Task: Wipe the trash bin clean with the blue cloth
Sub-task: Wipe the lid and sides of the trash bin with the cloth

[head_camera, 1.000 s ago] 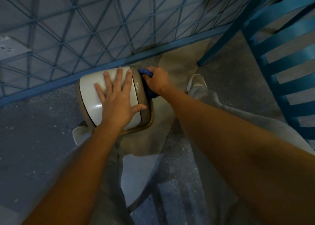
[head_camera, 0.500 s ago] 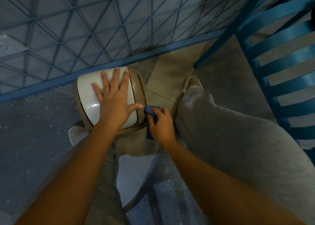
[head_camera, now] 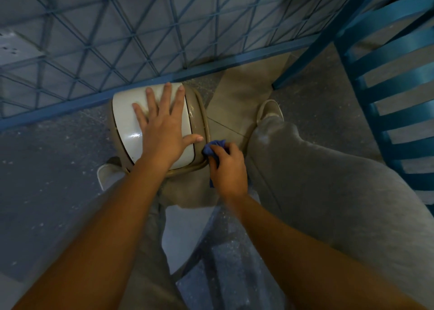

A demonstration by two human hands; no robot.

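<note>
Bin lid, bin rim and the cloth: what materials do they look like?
Lid: probably glossy cream plastic; it shows a sharp light glint near its lower edge. Rim: tan, smoother and duller than the lid, likely plastic too, though rubber cannot be ruled out. Cloth: soft blue fabric, bunched into folds in the grip of the right hand; weave too small to tell.

Trash bin (head_camera: 202, 119): smooth hard plastic look, beige body matt; its white lid (head_camera: 128, 121) is glossy, with a bright highlight seen near the lid's lower edge. Blue cloth (head_camera: 212, 148), held against the bin's right rim: soft, crumpled fabric, matt. Floor (head_camera: 47, 159) left of the bin: rough, speckled, matt, stone-like. Fence (head_camera: 164, 27) behind the bin: painted blue metal mesh. Trousers (head_camera: 328, 192) right of the bin: grey knit fabric, matt, slightly fuzzy.
</note>
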